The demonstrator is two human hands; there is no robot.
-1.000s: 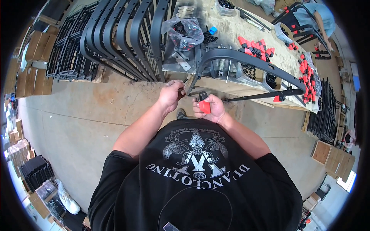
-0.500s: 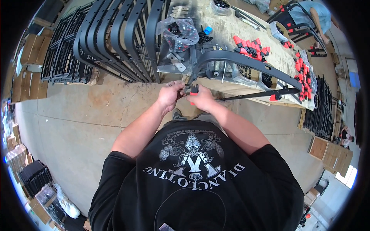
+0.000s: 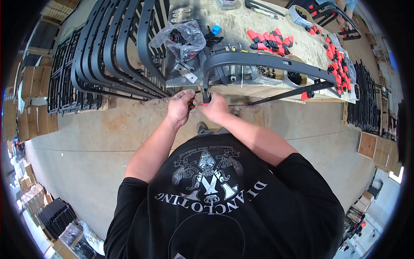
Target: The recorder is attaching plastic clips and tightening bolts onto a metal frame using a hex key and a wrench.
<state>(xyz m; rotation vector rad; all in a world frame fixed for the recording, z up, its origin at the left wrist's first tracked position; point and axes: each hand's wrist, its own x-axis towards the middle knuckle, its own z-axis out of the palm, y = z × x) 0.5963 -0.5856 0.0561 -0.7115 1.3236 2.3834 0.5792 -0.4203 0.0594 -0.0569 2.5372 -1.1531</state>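
A dark grey bent metal tube frame [image 3: 263, 58] lies across the bench's near edge, one end pointing down towards me. At that end sits a black and red plastic fitting [image 3: 207, 99]. My right hand [image 3: 217, 108] is closed around the fitting from the right, covering part of it. Just left of it, my left hand [image 3: 180, 107] pinches a small dark bolt-like piece [image 3: 197, 91] between thumb and fingers, its tip pointing at the fitting. Most of that piece is hidden by the fingers.
Several similar frames [image 3: 113, 47] stand in a row at left. On the wooden bench [image 3: 235, 30] lie red and black fittings [image 3: 271, 42], a plastic bag of parts [image 3: 189, 38], bolts [image 3: 212, 39], wrenches and a metal bracket [image 3: 186, 73]. A co-worker's arm [image 3: 343, 18] shows at far right.
The whole view has shifted, so bench and frames sit a little further left and higher. The right hand has wrapped further over the fitting; the left hand still pinches the small dark piece.
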